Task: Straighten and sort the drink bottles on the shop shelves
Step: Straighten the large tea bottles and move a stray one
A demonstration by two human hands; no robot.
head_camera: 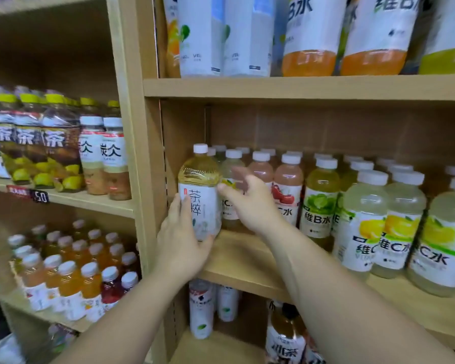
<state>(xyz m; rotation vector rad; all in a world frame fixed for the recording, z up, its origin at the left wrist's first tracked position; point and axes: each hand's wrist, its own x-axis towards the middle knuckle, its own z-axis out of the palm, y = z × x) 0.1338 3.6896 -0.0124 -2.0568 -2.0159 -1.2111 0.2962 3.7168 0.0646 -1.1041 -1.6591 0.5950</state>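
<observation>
A tall tea bottle with pale yellow liquid, white cap and white label stands upright at the left end of the middle shelf. My left hand grips its lower part, with the thumb under the base edge. My right hand hovers just right of the bottle with fingers spread and relaxed; its thumb tip is at the label's right edge. Behind my right hand stand rows of white-capped vitamin-water bottles in pink, green and pale yellow.
A wooden upright separates this bay from the left bay, which holds lemon tea bottles and small juice bottles. Large bottles fill the top shelf. More bottles stand on the shelf below.
</observation>
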